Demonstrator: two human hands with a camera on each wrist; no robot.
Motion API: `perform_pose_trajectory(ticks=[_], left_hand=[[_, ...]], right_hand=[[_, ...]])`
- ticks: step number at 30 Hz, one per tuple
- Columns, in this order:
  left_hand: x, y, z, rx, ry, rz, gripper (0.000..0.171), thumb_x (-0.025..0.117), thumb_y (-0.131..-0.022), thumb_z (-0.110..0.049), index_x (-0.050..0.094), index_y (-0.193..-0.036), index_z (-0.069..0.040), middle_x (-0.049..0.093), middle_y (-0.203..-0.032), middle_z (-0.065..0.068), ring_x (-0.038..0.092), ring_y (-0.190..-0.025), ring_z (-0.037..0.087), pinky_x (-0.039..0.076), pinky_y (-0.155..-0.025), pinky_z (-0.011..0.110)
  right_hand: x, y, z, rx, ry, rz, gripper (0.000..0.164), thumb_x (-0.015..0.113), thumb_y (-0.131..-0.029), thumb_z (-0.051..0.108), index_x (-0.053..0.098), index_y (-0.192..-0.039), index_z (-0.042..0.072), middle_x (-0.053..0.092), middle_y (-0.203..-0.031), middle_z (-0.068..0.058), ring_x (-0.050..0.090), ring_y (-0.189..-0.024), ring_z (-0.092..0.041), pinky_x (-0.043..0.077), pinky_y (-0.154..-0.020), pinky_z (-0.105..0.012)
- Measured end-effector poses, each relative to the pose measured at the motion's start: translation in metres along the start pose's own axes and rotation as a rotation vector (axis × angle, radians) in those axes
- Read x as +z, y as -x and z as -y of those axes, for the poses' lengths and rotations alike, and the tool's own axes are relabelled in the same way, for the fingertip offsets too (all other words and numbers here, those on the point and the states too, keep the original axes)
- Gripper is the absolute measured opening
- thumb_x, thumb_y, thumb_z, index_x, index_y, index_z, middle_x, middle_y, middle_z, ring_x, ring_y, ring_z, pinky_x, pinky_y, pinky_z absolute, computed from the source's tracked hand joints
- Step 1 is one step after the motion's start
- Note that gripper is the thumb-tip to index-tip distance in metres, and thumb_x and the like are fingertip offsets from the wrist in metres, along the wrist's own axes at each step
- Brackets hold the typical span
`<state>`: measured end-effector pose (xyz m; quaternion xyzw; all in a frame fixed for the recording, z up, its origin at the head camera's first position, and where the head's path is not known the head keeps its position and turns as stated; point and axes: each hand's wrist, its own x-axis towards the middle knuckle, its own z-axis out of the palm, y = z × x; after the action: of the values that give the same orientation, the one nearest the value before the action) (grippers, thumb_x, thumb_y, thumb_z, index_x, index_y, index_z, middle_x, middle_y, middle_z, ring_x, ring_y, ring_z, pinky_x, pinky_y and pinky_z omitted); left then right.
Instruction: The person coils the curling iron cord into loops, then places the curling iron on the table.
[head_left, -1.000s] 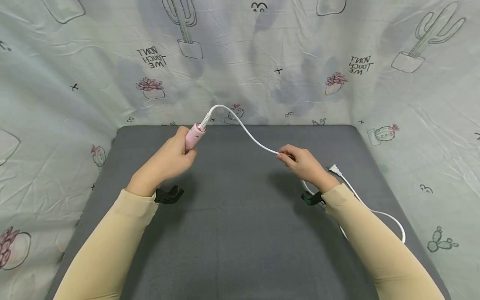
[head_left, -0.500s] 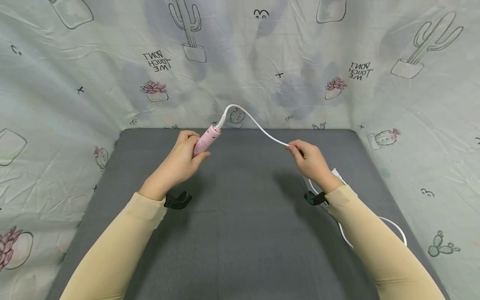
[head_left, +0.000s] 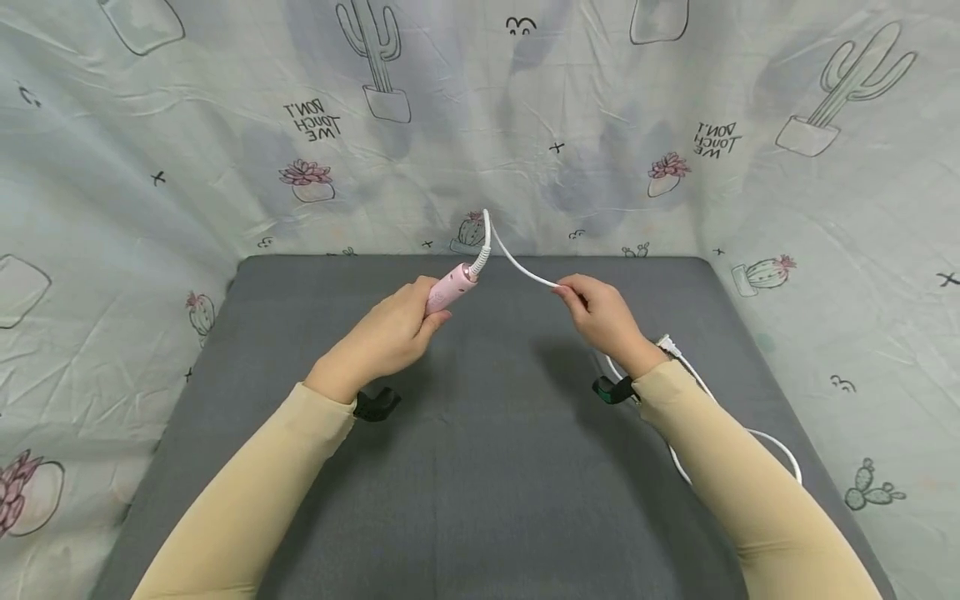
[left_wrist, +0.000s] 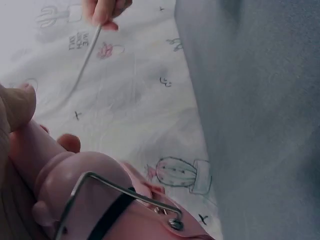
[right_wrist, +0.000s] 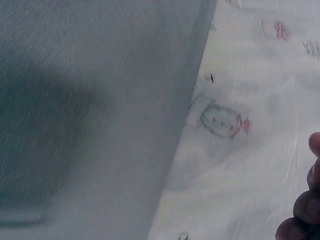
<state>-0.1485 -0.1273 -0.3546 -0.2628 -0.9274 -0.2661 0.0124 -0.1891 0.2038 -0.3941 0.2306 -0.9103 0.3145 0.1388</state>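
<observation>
My left hand [head_left: 382, 333] grips the pink handle of a curling iron [head_left: 452, 287], its cord end pointing up and right in the head view. Close up in the left wrist view, the iron's rounded pink body [left_wrist: 85, 175] carries a bent wire stand [left_wrist: 125, 191]; most of the iron is hidden by the hand in the head view. A white cord [head_left: 525, 271] rises from the handle, bends sharply and drops to my right hand [head_left: 603, 317], which pinches it between thumb and fingers above the table. Only fingertips [right_wrist: 305, 210] show in the right wrist view.
The cord's white plug [head_left: 666, 343] and loose loops [head_left: 780, 446] lie at the right side of the grey table [head_left: 480, 500], partly behind the right forearm. Pale cactus-print cloth [head_left: 465, 125] hangs at the back and both sides.
My left hand has moved right with the curling iron, nearer the right hand. The cord between them has gone from a wide arch to a sharp bend. The right hand has shifted only slightly.
</observation>
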Motion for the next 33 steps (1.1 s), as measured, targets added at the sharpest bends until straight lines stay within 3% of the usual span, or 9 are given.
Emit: perform_pose_trajectory(ticks=[3,6,12,17,24,30,33], left_hand=[[0.006,-0.006,-0.006,0.026,-0.042,-0.015,0.036,0.049,-0.101,-0.027,0.04,-0.127,-0.003,0.053,-0.096,0.007,0.051,-0.086,0.024,0.043,-0.079,0.042],[0.014,-0.015,-0.008,0.048,-0.069,-0.048,0.042,0.05,-0.101,-0.027,0.036,-0.131,-0.001,0.055,-0.1,0.011,0.055,-0.084,0.025,0.047,-0.076,0.043],[0.024,-0.031,0.0,0.055,-0.103,-0.151,0.042,0.055,-0.099,-0.032,0.043,-0.133,-0.012,0.055,-0.101,0.003,0.053,-0.077,0.02,0.047,-0.065,0.041],[0.026,-0.035,0.006,0.028,-0.127,-0.153,0.045,0.058,-0.097,-0.03,0.044,-0.137,-0.015,0.058,-0.099,0.007,0.057,-0.078,0.025,0.048,-0.067,0.046],[0.03,-0.039,0.009,0.064,-0.227,-0.097,0.048,0.063,-0.095,-0.027,0.047,-0.138,-0.011,0.058,-0.091,0.011,0.06,-0.076,0.031,0.048,-0.073,0.047],[0.038,-0.037,0.004,0.119,-0.32,0.033,0.049,0.067,-0.093,-0.025,0.05,-0.137,-0.014,0.059,-0.092,0.008,0.061,-0.076,0.028,0.048,-0.074,0.045],[0.044,-0.034,-0.001,0.143,-0.322,0.096,0.049,0.069,-0.091,-0.024,0.051,-0.136,-0.017,0.059,-0.091,0.005,0.058,-0.074,0.024,0.048,-0.072,0.042]], right_hand=[[0.006,-0.004,0.012,-0.04,0.034,0.059,0.022,0.053,-0.101,0.029,0.068,-0.101,0.013,0.057,-0.08,0.002,0.047,-0.066,-0.015,0.04,-0.062,-0.034],[0.008,-0.005,0.021,-0.087,0.075,0.109,0.019,0.055,-0.1,0.027,0.068,-0.1,0.014,0.061,-0.085,0.003,0.05,-0.069,-0.014,0.042,-0.065,-0.033],[0.003,0.001,0.033,-0.198,0.146,0.131,0.01,0.061,-0.096,0.021,0.068,-0.098,0.013,0.06,-0.08,0.006,0.049,-0.064,-0.012,0.043,-0.062,-0.031],[-0.007,0.006,0.041,-0.322,0.178,0.11,0.007,0.066,-0.093,0.017,0.068,-0.096,0.011,0.054,-0.073,0.006,0.045,-0.061,-0.012,0.04,-0.057,-0.03],[-0.017,0.005,0.049,-0.413,0.211,0.119,0.009,0.066,-0.093,0.019,0.068,-0.095,0.011,0.051,-0.073,0.005,0.046,-0.062,-0.013,0.041,-0.06,-0.03],[-0.023,-0.001,0.058,-0.485,0.194,0.1,0.007,0.067,-0.093,0.018,0.066,-0.093,0.011,0.049,-0.072,0.003,0.044,-0.062,-0.014,0.038,-0.06,-0.031],[-0.025,-0.005,0.058,-0.491,0.182,0.073,0.006,0.069,-0.091,0.015,0.066,-0.093,0.01,0.05,-0.073,0.002,0.044,-0.062,-0.015,0.039,-0.061,-0.032]])
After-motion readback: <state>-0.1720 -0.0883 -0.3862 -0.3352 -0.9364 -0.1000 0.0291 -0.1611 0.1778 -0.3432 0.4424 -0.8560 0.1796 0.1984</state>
